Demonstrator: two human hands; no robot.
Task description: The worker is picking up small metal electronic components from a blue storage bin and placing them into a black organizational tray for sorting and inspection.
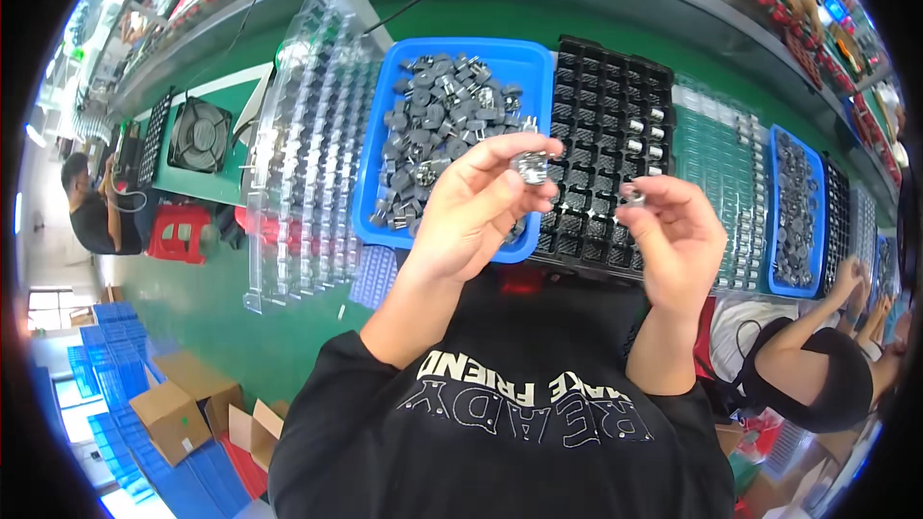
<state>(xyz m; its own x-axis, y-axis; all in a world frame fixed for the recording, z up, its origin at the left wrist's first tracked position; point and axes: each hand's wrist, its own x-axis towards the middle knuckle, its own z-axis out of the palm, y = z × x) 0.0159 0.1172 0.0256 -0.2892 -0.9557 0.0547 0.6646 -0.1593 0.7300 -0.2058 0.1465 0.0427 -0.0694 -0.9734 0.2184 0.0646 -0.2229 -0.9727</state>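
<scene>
Head view: the left hand [481, 194] was clamped on a silvery, ribbed-looking metal piece [530, 168], pinched between thumb and fingers, while the right hand [675, 240] had its thumb and fingertips together on a small silvery, roundish metal part [631, 196]. The relation that mattered lay between these two: the ribbed piece was to the left of the right hand's part and a little farther from the body, with a clear gap between them, so the two sets of fingertips faced each other without touching. The ribbed piece's long axis could not be told, since the fingers covered much of it; the small part showed too little to give an axis either. Beneath the left hand was a blue rectangular plastic bin [529, 70] holding a heap of dark grey, round-bodied components with metal pins [423, 96]; the left fingertips appeared above its right-hand edge. Just right of the bin lay a black plastic tray with a grid of pockets [598, 86], under the gap between the hands, and a few silvery metal cylinders [657, 133] stood in its right-hand pockets. Of the two, the right hand was nearer those cylinders, the left hand nearer the grey heap.
</scene>
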